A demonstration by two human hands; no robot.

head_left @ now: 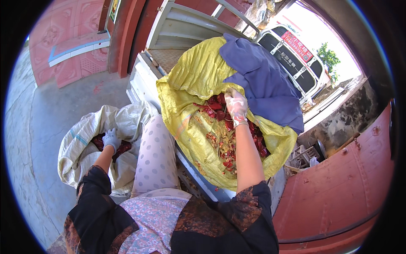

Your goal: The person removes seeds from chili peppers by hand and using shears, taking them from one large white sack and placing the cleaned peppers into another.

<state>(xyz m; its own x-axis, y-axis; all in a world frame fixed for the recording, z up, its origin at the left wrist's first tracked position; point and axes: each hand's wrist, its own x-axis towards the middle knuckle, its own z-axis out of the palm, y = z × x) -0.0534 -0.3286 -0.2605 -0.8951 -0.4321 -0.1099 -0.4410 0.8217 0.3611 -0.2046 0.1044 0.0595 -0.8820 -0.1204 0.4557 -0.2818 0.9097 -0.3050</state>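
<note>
My right hand [236,104], in a white glove with pinkish stains, is inside a yellow woven sack [186,93] near its far rim. Its fingers are curled closed, and what they hold is hidden. Under and around it lie broken dried red chilies [220,114], mixed with pale yellow seeds [207,129]. To the left, my left hand [111,139] wears a grey-blue glove and rests over the mouth of a white woven sack [80,156]. Its fingers look stretched and apart. Dark red dried chilies [122,149] show beside and below it.
The yellow sack sits on a light-coloured vehicle bed [144,80] with a raised side panel [186,25]. A blue-purple cloth [270,80] covers its far right side. My spotted trouser leg [156,148] is between the sacks. A red metal door [338,182] stands at right; a van [292,59] is beyond.
</note>
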